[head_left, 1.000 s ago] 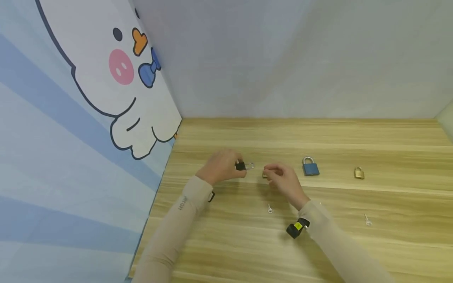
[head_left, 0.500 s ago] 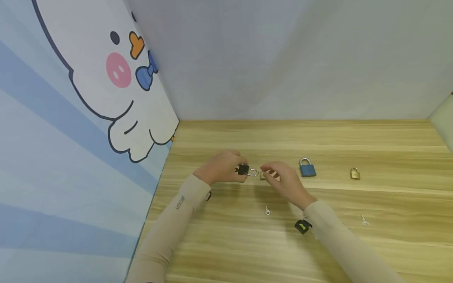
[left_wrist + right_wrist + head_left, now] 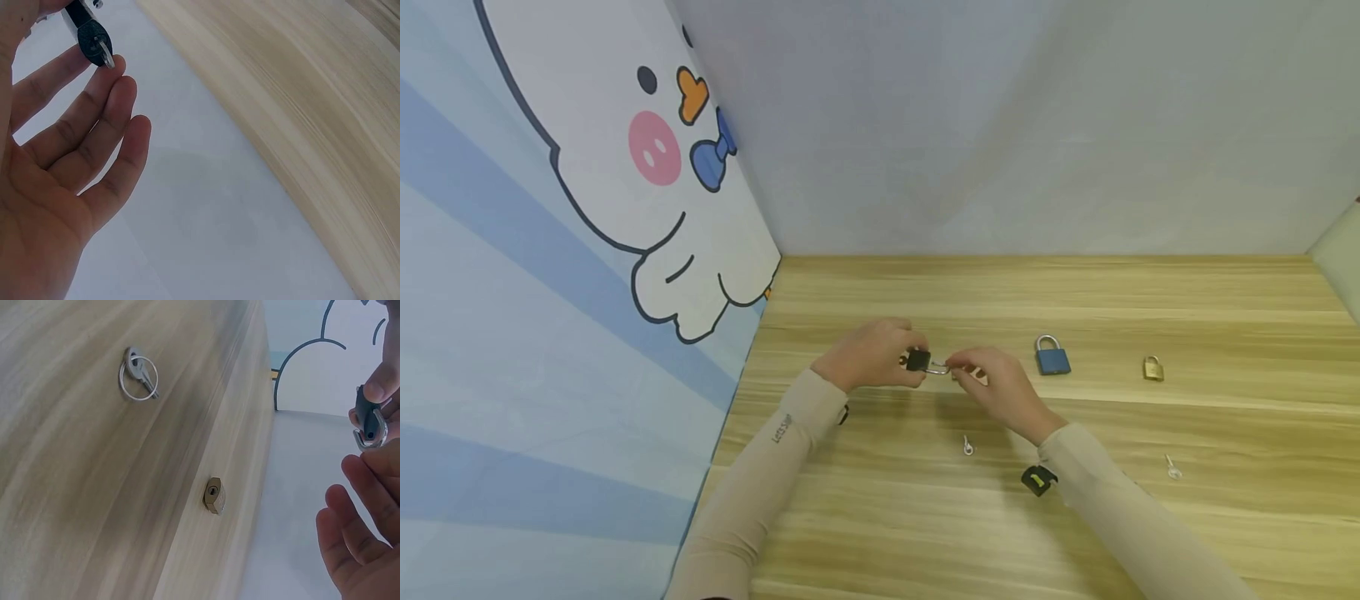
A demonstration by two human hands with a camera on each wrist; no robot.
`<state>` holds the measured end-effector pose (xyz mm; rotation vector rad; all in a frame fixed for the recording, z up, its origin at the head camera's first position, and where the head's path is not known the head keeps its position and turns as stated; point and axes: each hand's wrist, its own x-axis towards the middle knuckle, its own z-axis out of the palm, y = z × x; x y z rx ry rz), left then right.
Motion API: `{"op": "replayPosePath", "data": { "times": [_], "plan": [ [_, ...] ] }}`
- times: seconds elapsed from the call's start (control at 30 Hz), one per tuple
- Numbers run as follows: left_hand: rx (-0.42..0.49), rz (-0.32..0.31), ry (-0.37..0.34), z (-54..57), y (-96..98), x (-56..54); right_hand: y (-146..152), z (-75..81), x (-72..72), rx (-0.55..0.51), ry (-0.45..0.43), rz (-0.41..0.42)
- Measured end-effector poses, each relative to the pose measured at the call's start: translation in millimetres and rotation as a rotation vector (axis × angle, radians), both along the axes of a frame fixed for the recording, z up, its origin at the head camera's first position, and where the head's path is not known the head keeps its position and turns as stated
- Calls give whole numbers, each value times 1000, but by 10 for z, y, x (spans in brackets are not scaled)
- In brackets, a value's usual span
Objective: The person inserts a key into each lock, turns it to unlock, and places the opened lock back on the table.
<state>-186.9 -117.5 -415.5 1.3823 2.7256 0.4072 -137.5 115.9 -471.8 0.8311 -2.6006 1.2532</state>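
Observation:
My left hand [image 3: 874, 354] grips a black padlock [image 3: 917, 360] by its body, above the table. Its silver shackle [image 3: 938, 369] points right, and one end looks free of the body. A metal piece with a ring [image 3: 107, 55] sticks out of the padlock's bottom in the left wrist view. My right hand [image 3: 996, 387] pinches the shackle's curved end between thumb and forefinger, its other fingers loosely bent in the right wrist view. Below that hand a small brass padlock [image 3: 214, 495] stands on the table, mostly hidden in the head view.
A blue padlock [image 3: 1052, 356] and another small brass padlock [image 3: 1153, 369] lie on the wooden table [image 3: 865, 508] to the right. One key with a ring [image 3: 967, 446] lies nearer, another key [image 3: 1172, 468] farther right. A cartoon-printed wall [image 3: 587, 333] borders the left side.
The black padlock has shifted slightly right in my left hand, its shackle turning more into view. My right hand has left the small brass padlock and taken hold of the shackle.

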Motion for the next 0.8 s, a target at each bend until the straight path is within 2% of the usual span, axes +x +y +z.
{"op": "replayPosePath", "data": {
  "times": [0.17, 0.3, 0.37, 0.6, 0.73, 0.8],
  "plan": [
    [-13, 19, -8, 6, -2, -2, -8, -28, 8, 6, -39, 3],
    [-21, 41, -17, 20, -1, 2, -12, -57, 26, -15, -109, 18],
    [-28, 51, -18, 26, 0, 5, -9, -62, 34, -53, -179, 34],
    [-30, 62, -24, 30, 1, 11, 41, -43, 36, -234, -512, 72],
    [-30, 72, -35, 26, 7, 4, 38, -23, 39, -297, -594, 76],
    [-35, 79, -41, 26, 8, 3, 33, -19, 37, -302, -599, 76]
  ]
}}
